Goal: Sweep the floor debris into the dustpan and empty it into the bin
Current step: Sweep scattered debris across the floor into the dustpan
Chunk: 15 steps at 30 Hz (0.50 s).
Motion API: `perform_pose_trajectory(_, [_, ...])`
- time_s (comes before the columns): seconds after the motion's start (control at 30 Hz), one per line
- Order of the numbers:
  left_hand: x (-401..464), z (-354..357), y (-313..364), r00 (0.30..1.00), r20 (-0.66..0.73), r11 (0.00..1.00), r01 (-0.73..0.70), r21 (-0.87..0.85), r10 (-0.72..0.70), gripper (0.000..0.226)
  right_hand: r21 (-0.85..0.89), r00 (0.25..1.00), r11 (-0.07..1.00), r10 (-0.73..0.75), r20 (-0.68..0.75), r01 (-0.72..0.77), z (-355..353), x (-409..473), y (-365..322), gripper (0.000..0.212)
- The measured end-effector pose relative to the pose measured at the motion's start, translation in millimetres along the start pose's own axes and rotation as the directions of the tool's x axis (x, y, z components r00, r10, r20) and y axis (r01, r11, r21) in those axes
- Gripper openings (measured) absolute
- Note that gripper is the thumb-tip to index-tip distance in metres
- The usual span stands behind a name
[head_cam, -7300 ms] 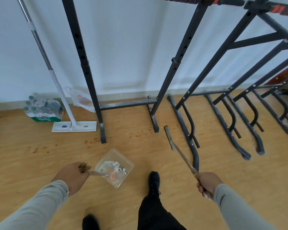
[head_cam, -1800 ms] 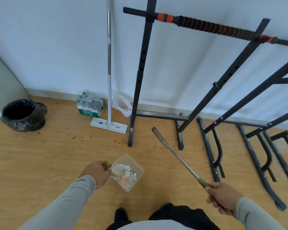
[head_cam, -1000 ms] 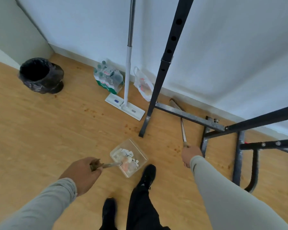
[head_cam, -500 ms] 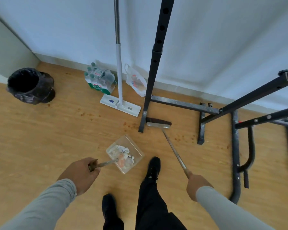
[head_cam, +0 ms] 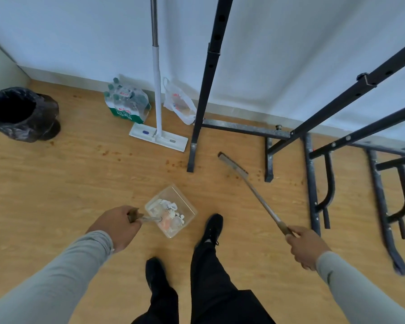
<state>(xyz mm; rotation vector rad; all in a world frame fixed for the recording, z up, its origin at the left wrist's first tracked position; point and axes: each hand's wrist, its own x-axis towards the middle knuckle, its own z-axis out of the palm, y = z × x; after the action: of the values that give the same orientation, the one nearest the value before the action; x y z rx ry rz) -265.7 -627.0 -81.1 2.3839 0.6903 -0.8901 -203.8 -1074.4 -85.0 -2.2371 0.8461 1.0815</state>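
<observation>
My left hand grips the short handle of a clear plastic dustpan, held just above the wooden floor in front of my feet. White and orange scraps lie inside it. My right hand grips the long thin handle of a broom; its narrow dark head hangs near the floor by the rack's feet. A bin lined with a black bag stands at the far left near the wall corner. Small brown specks dot the floor near the rack post.
A flat white mop leans on the wall, with a pack of water bottles and a plastic bag beside it. Black metal exercise racks fill the right side. My shoes stand just behind the dustpan.
The broom head has swung to the right and now lies slanted between the rack's feet. The view has shifted slightly; the dustpan stays in my left hand in front of my feet.
</observation>
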Motion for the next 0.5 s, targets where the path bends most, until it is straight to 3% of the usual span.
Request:
perform_pose_trajectory(0.23, [23.6,10.6,22.7,0.999,0.023,0.999,0.029,-0.017,-0.029,0.011,0.034,0.996,0.999,0.005,-0.087,-0.002,-15.9,129.7,-86.7,0.033])
perform_pose_trajectory(0.5, [72.0,26.7,49.2,0.992,0.040,0.990,0.126,-0.061,-0.124,0.013,-0.105,0.979,0.994,-0.032,-0.200,0.011,-10.3,238.7,-140.7,0.053])
